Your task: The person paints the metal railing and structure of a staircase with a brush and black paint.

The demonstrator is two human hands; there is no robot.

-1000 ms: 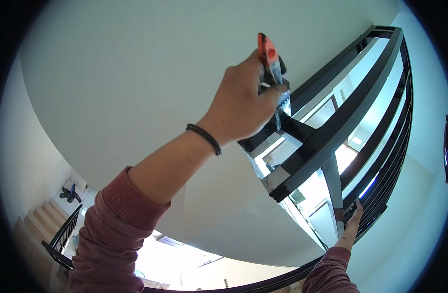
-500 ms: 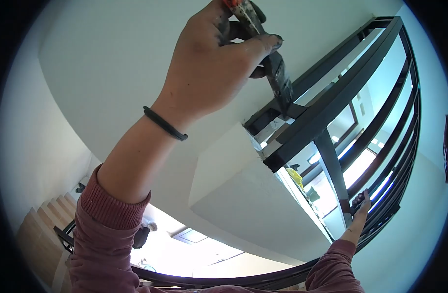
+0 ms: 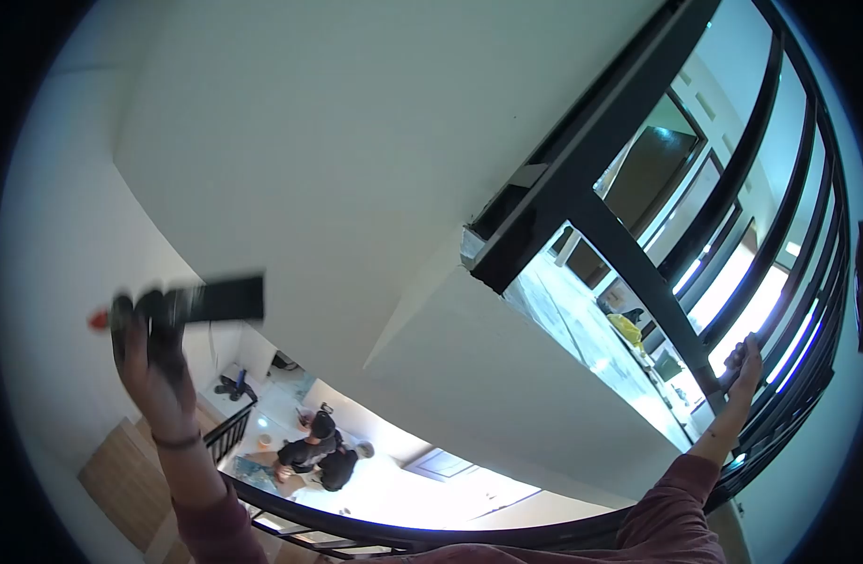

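Off-white curved wall (image 3: 337,160): fills the space above and to the right of the left hand's grip, smooth, with an angled ridge under the near corner of the railing.
Black metal railing (image 3: 535,226): slants up well to the right of the left hand's grip, its thick rail ending against the pale wall; its thinner bars run above and below the right hand's grip.
Dark curved lower rail (image 3: 431,540): sweeps below both grips.
Pale wooden stairs (image 3: 121,479): lie under the left hand's grip, well below it.
Glossy white floor (image 3: 568,305): shows through the railing, to the left of the right hand's grip.
Brown rectangular door (image 3: 652,169): appears beyond the bars, above and left of the right hand's grip.
Person in dark clothing and a dark cap (image 3: 309,451): is down below, to the lower right of the left hand's grip.
Left hand (image 3: 154,352): closed around the brush, fingers darkly smeared.
Wide flat dark paintbrush with a red handle end (image 3: 220,299): sits in the left hand's grip, broad head pointing right, red end poking out left; it is well apart from the railing.
Right hand (image 3: 746,362): fingers curled at a dark railing bar; exactly which bar is hard to tell.
Crumpled yellow item (image 3: 625,328): rests beyond the railing, left of the right hand's grip.
Black wristband (image 3: 176,442): circles the wrist just below the left hand's grip.
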